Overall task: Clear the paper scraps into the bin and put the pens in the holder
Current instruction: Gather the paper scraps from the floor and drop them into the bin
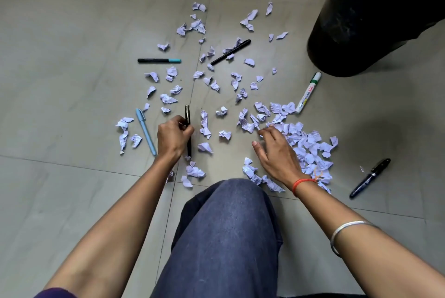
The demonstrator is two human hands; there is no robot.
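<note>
We look down on a tiled floor (pixel 72 33) strewn with crumpled paper scraps (pixel 310 143), thickest in a heap at the near right and thinner toward the far middle. The left hand (pixel 172 137) is closed around a black pen (pixel 188 117), which stands roughly upright in the fist with its lower end near the floor. The right hand (pixel 277 153) lies palm down on the left edge of the heap, fingers spread and loosely curled over the scraps; whether any scrap is actually pinched under them we cannot tell.

Other pens lie loose on the floor. A light blue pen (pixel 145 131) is just left of the left hand. A black pen with a teal cap (pixel 159 60) lies farther off on the left, and a plain black marker (pixel 230 52) lies slantwise among the far scraps. A white whiteboard marker with a green cap (pixel 308 92) lies right of the middle, near the base of the black bin (pixel 361 33), which stands at the far right with a dark liner. A dark fountain pen (pixel 370 178) rests at the near right, apart from the heap. A knee in blue trousers (pixel 224 225) fills the near centre.
</note>
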